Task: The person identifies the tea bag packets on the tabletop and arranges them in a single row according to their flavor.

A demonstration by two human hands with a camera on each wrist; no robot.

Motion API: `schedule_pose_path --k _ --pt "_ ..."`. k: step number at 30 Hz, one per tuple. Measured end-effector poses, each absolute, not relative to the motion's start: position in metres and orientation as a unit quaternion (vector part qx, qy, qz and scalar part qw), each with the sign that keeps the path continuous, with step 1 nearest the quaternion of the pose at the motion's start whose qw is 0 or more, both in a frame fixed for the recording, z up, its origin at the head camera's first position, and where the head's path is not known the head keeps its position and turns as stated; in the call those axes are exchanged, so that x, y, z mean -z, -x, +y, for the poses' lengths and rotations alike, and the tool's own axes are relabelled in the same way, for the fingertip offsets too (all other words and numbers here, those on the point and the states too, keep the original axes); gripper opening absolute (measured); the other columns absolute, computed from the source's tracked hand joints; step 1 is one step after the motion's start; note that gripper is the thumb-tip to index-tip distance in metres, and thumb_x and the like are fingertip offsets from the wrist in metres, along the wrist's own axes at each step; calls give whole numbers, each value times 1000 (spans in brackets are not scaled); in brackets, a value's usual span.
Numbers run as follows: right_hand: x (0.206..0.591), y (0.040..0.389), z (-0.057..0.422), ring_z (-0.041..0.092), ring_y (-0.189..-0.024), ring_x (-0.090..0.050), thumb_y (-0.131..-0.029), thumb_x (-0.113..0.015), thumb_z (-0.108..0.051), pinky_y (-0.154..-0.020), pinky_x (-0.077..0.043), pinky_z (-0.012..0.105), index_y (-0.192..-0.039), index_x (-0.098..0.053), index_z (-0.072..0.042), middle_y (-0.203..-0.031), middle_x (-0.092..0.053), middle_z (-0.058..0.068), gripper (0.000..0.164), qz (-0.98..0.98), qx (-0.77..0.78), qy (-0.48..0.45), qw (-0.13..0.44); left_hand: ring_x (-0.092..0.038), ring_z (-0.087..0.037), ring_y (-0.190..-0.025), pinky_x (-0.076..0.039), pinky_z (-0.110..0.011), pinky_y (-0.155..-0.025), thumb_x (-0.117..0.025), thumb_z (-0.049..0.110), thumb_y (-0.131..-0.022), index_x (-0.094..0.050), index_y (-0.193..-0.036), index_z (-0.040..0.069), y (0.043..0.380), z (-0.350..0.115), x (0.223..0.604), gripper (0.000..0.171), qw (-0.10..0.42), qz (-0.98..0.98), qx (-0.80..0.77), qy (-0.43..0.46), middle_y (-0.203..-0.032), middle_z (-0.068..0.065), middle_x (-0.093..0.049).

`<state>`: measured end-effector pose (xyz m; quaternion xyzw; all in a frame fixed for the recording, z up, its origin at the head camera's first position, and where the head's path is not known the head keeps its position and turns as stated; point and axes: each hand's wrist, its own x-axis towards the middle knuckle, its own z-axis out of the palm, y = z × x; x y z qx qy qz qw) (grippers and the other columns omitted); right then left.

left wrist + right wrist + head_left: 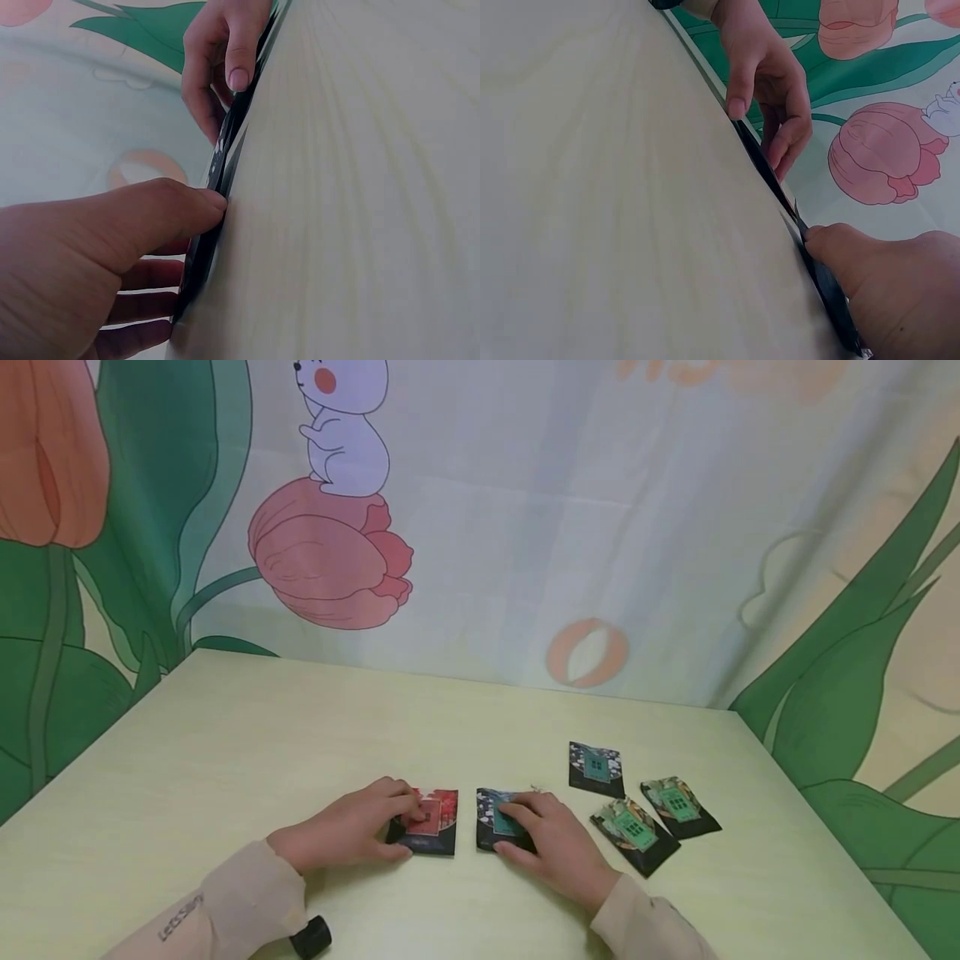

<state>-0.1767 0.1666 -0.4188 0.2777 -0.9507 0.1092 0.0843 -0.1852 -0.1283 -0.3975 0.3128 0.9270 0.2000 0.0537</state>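
Note:
A red-and-black flat packet [442, 827] lies near the table's front middle, with my left hand [360, 822] over its left part. One left fingertip rests on its face and the thumb is at its near edge, gripping it. Beside it, a small gap to the right, is a blue-and-black floral packet [491, 827]. My right hand [558, 843] holds that one from the right, thumb at the near edge and fingers over the top. In the left wrist view the left thumb [187, 210] touches the packet's dark edge. The right thumb [829, 244] does likewise in the right wrist view.
Right of my hands lie another blue floral packet [596, 768] and two green-and-black packets, one nearer [636, 833] and one farther right [681, 807]. A black cylindrical object [311, 937] is by the left sleeve. A printed curtain [487, 543] hangs behind the table [300, 727].

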Motion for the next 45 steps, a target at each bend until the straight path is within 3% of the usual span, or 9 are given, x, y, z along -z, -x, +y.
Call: schedule_pose_path --k 18,30,45 --pt "419 176 151 23 -117 -55 -91 -57 -52 -101 -46 43 -132 -58 -17 -128 -59 4 53 -944 -101 -299 93 -50 -19 -116 -47 -41 -102 -76 31 -81 -66 -115 19 188 -127 401 38 44 926 -192 -322 -124 -3 -55" --pt "417 175 149 22 -117 -54 -91 -55 -56 -101 -46 43 -133 -57 -18 -128 -58 4 56 -946 -96 -299 78 -51 -17 -114 -48 -40 -100 -76 30 -81 -66 -111 20 188 -128 403 34 31 922 -194 -334 -121 0 -55" --pt "424 176 150 20 -118 -53 -90 -53 -61 -102 -45 41 -131 -59 -19 -127 -58 3 59 -940 -117 -304 103 -50 -16 -114 -48 -39 -99 -76 30 -81 -65 -109 22 189 -128 404 32 39 923 -198 -327 -119 3 -55"
